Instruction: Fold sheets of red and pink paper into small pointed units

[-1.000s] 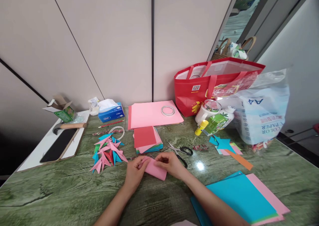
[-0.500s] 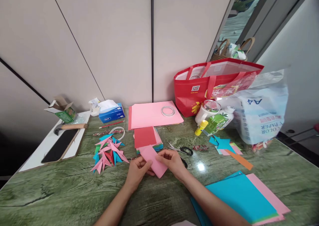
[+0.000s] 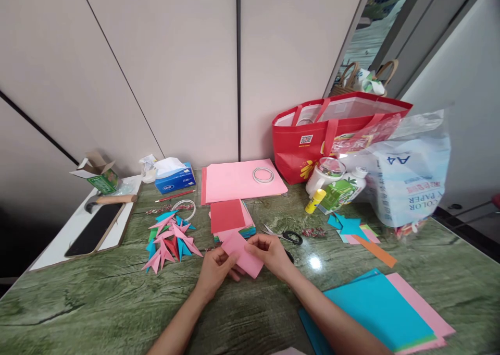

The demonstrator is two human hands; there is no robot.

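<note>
A folded piece of pink paper [image 3: 246, 257] is held between both hands just above the green table. My left hand [image 3: 217, 270] pinches its left edge with the thumb on top. On the other side, my right hand [image 3: 269, 253] grips the upper right edge between thumb and fingers. Right behind the paper lies a stack of square coloured sheets [image 3: 226, 216] with a red one on top. Scissors [image 3: 287, 235] with black handles rest beside my right hand, partly hidden by it. Left of my left hand is a pile of folded pink, blue and red paper pieces [image 3: 172, 237].
Large blue and pink sheets [image 3: 385, 310] lie under and beside my right forearm. At the back stand a tissue box [image 3: 175, 178], a pink paper stack [image 3: 234, 180], a red bag [image 3: 291, 151], a glue stick [image 3: 315, 201] and a plastic paper bag [image 3: 410, 172]. A phone [image 3: 94, 230] and hammer [image 3: 113, 199] lie left.
The pink paper has become shorter between my hands, its top edge now lower and its shape closer to a square. My hands have barely moved.
</note>
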